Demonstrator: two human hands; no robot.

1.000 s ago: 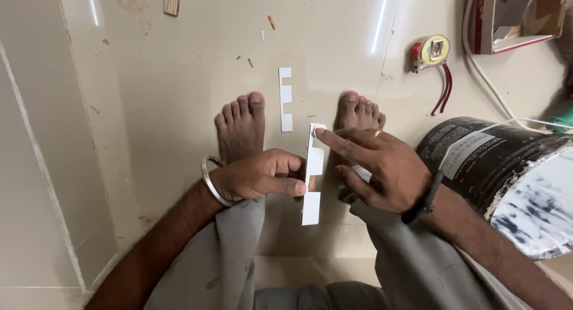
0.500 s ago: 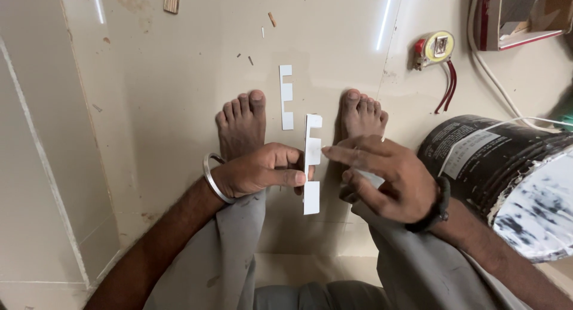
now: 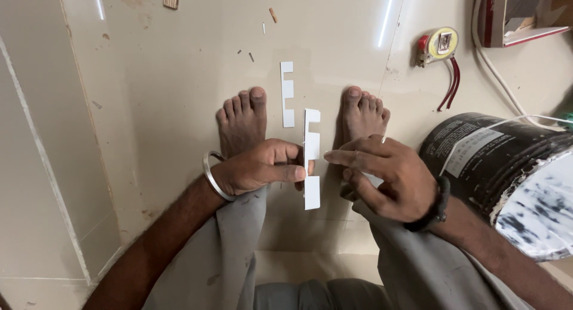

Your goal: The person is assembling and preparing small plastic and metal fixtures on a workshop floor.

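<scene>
Looking down at two bare feet (image 3: pixel 242 122) on a pale shiny tile floor (image 3: pixel 149 77). Pinched in the left hand (image 3: pixel 256 166), between thumb and first finger: a thin white flat strip with square notches (image 3: pixel 311 166), held up on its edge between the feet, about at its middle. Left grip closed tight on the strip, same as a second ago. Wearing a round silver metal bangle (image 3: pixel 212 175) on that wrist. Right hand (image 3: pixel 388 178) just beside the strip, on its right side, first finger pointing straight at it. Right grip loose and holding nothing. Hard to tell if the fingertip touches the edge or stops just short. A second ago, that finger lay up on the top end of the strip; half a second ago, lower down on it; now slid off to the side. So only the left hand carrying the strip now. Strip itself a little lower and closer in than before. Lying flat on the floor, near the toes and apart from the held one: a second white notched strip (image 3: pixel 287 94), not moved. Further off on the right, a round yellow tape measure (image 3: pixel 439 45) and a big black paint-spattered bucket (image 3: pixel 477 160), close by the right arm. Small wood bits (image 3: pixel 272 14) scattered at the top.
</scene>
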